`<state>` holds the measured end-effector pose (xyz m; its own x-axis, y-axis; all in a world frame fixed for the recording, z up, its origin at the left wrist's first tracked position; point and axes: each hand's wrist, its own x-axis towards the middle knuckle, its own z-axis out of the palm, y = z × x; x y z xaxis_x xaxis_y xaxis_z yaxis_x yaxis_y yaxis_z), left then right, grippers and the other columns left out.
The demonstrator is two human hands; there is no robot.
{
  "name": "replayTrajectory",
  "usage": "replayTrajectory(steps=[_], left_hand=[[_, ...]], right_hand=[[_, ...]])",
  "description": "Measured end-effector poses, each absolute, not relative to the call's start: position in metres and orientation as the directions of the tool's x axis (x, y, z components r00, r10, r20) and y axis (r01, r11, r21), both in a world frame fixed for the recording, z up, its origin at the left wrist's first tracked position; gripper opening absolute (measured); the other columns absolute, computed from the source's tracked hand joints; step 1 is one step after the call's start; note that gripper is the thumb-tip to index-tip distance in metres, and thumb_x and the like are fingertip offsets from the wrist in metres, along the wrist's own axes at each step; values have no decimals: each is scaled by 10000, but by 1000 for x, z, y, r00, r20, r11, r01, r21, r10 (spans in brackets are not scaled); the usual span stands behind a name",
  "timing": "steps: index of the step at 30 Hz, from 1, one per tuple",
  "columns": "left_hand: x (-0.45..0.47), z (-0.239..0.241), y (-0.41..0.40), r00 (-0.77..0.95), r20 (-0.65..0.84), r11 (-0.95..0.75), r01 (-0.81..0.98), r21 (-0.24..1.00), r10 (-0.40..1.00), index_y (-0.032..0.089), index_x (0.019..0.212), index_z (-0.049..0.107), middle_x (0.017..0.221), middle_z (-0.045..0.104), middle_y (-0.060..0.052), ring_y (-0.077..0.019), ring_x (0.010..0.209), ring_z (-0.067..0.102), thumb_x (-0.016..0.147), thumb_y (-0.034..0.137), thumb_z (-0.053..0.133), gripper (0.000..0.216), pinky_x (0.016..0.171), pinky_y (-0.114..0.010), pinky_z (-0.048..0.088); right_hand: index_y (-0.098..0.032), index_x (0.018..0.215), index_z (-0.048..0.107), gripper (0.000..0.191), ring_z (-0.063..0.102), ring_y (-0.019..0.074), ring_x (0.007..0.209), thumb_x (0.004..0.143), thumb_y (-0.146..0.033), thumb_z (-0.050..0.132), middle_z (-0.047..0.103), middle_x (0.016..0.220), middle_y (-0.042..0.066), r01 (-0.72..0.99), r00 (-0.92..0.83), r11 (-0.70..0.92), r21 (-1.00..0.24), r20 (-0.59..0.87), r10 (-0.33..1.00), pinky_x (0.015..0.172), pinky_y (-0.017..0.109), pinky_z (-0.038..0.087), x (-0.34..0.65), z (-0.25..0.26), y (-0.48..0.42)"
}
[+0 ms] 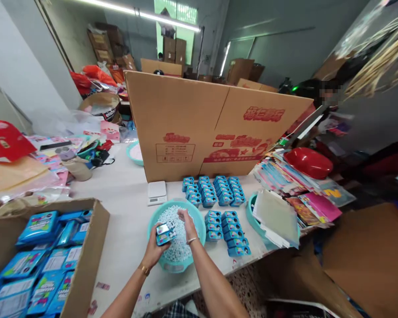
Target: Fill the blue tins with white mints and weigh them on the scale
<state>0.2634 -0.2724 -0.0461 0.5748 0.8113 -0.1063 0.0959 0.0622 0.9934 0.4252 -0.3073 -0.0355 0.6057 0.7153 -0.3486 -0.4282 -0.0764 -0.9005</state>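
Note:
My left hand (155, 245) is closed around two small blue boxes (165, 234) held side by side above a turquoise basin (176, 267). The basin is filled with small pale-blue pellets (177, 253). My right hand (189, 226) hovers over the same pellets, to the right of the boxes, its fingers stretched out; whether any pellets lie in the palm is hidden. Right of the basin stand rows of similar blue boxes (236, 242), with more rows (208, 193) behind, by the cardboard.
A white scale (157, 193) sits behind the basin. A large cardboard carton (215, 128) walls off the table's far side. At left, an open carton (89, 260) holds blue packets. At right are a basin with plastic sheets (275, 217), stacked printed bags and a red bowl (308, 162).

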Motion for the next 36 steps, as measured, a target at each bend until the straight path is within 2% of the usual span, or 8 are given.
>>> replayTrajectory(steps=[4, 9, 16, 20, 24, 29, 32, 36], left_hand=[[272, -50, -277, 589, -149, 120, 89, 989, 794, 245, 1291, 408, 1262, 571, -78, -256, 1113, 617, 582, 177, 775, 801, 1005, -425, 470], [275, -61, -280, 582, -188, 148, 116, 982, 791, 248, 1278, 411, 1272, 565, -78, -256, 1114, 611, 577, 178, 794, 802, 1007, -420, 461], [282, -60, -281, 605, -193, 150, 122, 981, 772, 255, 1257, 430, 1243, 549, -59, -246, 1120, 587, 607, 191, 798, 750, 1007, -412, 458], [274, -47, -282, 646, -236, 212, 117, 970, 726, 251, 1269, 424, 1259, 541, -73, -256, 1117, 594, 636, 250, 816, 745, 980, -402, 483], [259, -28, -279, 675, -156, 143, 76, 987, 721, 246, 1298, 421, 1331, 505, -102, -295, 1270, 500, 663, 292, 828, 755, 1088, -428, 411], [254, -16, -274, 704, -81, 92, 22, 996, 706, 233, 1288, 435, 1332, 506, -115, -306, 1307, 459, 674, 307, 825, 731, 1139, -455, 360], [257, -18, -272, 689, -145, 173, 28, 984, 710, 237, 1296, 406, 1308, 513, -104, -293, 1249, 512, 667, 297, 831, 761, 1081, -428, 426], [259, -20, -272, 702, -223, 254, 61, 965, 677, 261, 1303, 388, 1319, 493, -90, -267, 1169, 566, 687, 290, 810, 747, 979, -378, 497]], right_hand=[[-173, 1046, 741, 736, 619, 282, 1142, 753, -798, 484, 716, 1152, 123, -487, 508, -106, -867, -380, 773, 1012, 407, 429, 407, -44, -303], [-219, 1039, 751, 629, 590, 278, 1179, 748, -744, 563, 703, 1192, 90, -414, 533, -146, -899, -369, 761, 1071, 414, 377, 414, -46, -308], [-232, 1044, 734, 511, 573, 255, 1210, 812, -658, 570, 697, 1208, 73, -462, 539, -109, -880, -376, 753, 1093, 390, 348, 416, -51, -317], [-247, 1141, 682, 524, 552, 263, 1261, 844, -649, 525, 671, 1273, 79, -647, 413, -123, -752, -481, 774, 1079, 427, 355, 425, -55, -332], [-252, 1178, 653, 531, 526, 271, 1298, 842, -645, 530, 630, 1338, 90, -640, 449, -157, -752, -532, 717, 1069, 444, 343, 448, -57, -352], [-224, 1130, 670, 507, 620, 283, 1163, 820, -618, 593, 693, 1218, 122, -661, 440, -180, -729, -571, 693, 953, 406, 443, 456, -59, -364], [-221, 1126, 671, 490, 629, 280, 1139, 821, -600, 608, 696, 1202, 121, -672, 466, -144, -727, -566, 680, 936, 404, 463, 448, -55, -362], [-244, 1199, 642, 483, 567, 274, 1241, 884, -592, 532, 652, 1289, 109, -614, 494, -96, -784, -476, 727, 1013, 437, 434, 434, -37, -358]])
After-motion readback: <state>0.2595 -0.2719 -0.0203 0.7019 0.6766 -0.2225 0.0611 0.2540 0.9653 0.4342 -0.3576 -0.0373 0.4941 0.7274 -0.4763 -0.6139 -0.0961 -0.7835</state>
